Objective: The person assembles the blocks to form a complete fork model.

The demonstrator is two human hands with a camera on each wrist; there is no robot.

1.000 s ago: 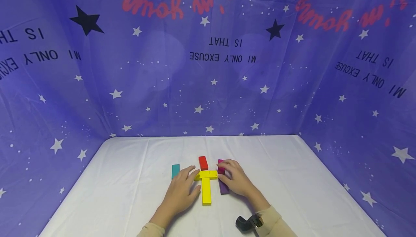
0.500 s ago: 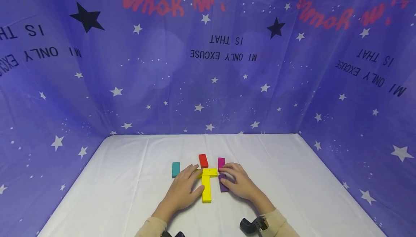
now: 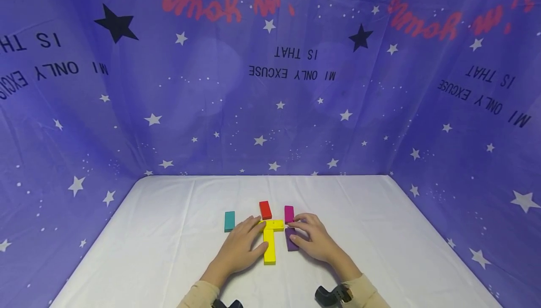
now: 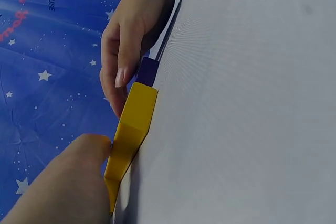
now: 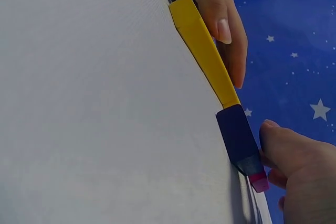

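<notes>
In the head view, two yellow blocks lie in a T: one lengthwise (image 3: 269,251), the other crosswise (image 3: 276,225) at its far end. My left hand (image 3: 240,247) reaches over their left side. Its thumb is at the lengthwise block's edge, and its fingers cover the crosswise block's left end. To the right lies a purple block (image 3: 289,243), with a magenta block (image 3: 289,213) beyond it. My right hand (image 3: 317,241) is beside these two, its thumb over the purple block and fingertips near the gap between them. In both wrist views, neither hand is wrapped around a block.
A red block (image 3: 265,210) lies beyond the yellow T. Left of it is a teal block (image 3: 229,221). White cloth (image 3: 359,214) covers the table, and a purple star-patterned curtain (image 3: 236,153) hangs behind and at the sides. Black straps and devices (image 3: 334,296) sit at the wrists.
My left hand has shifted slightly right, its thumb reaching the lengthwise yellow block and the teal block now uncovered. My right hand has drawn slightly right and nearer, showing more of the magenta block.
</notes>
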